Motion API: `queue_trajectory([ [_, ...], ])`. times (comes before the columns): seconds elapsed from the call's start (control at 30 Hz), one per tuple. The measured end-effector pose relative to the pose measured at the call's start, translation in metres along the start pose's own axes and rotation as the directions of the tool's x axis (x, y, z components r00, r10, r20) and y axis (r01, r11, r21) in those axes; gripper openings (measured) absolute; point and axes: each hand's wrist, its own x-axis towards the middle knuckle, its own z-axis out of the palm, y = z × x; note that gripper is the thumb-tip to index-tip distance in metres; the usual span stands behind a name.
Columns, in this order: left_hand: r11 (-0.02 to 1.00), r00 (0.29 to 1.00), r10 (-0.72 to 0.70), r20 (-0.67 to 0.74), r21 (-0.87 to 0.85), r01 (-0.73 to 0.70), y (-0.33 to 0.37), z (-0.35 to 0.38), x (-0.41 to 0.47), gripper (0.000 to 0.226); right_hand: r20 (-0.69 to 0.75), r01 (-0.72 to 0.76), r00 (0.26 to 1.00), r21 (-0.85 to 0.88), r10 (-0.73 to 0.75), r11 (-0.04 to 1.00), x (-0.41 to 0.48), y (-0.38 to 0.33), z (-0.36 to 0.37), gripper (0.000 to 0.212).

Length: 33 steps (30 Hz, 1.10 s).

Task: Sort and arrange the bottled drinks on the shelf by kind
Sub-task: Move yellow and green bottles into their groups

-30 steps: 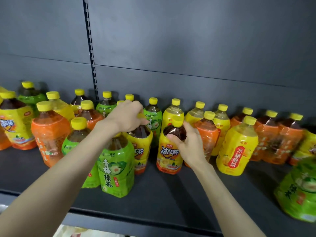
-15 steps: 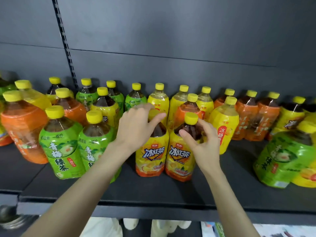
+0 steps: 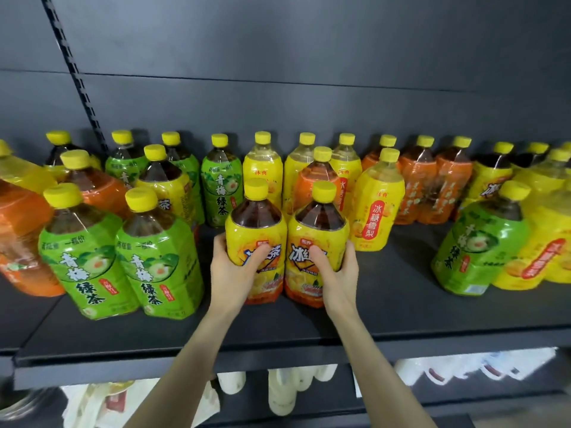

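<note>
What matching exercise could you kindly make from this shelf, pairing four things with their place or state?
Things:
1. left hand
2. right hand
3. pear drink bottle
4. rightmost green tea bottle

Places or states:
A. far right, near the front of the shelf
B. grips the left iced tea bottle
C. stands free, just right of both held bottles
D. grips the right iced tea bottle

Pairs: 1-B, 2-D, 3-C, 4-A.

Low and near, we see white bottles (image 3: 279,393), with white bags (image 3: 463,369) to their right. A slotted rail (image 3: 74,72) crosses the far panel (image 3: 309,72), left.
</note>
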Motion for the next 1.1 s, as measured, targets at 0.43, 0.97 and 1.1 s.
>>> queue_trajectory([
  [0.43,0.984,0.990,0.092,0.102,-0.163,-0.075,0.072,0.056,-0.056,0.051,-0.136,0.071,0.988,-0.061,-0.078,0.996,-0.024,-0.073,-0.089,0.055],
  [0.97,0.964,0.976,0.027,0.215,-0.263,0.032,0.098,0.305,-0.211,0.054,-0.268,-0.007,0.962,-0.212,-0.051,0.977,-0.040,-0.131,-0.373,0.062],
  [1.1,0.966,0.972,0.056,0.228,-0.257,0.004,0.101,0.356,-0.211,0.052,-0.293,-0.032,0.955,-0.220,-0.035,0.975,-0.014,-0.130,-0.416,0.063],
])
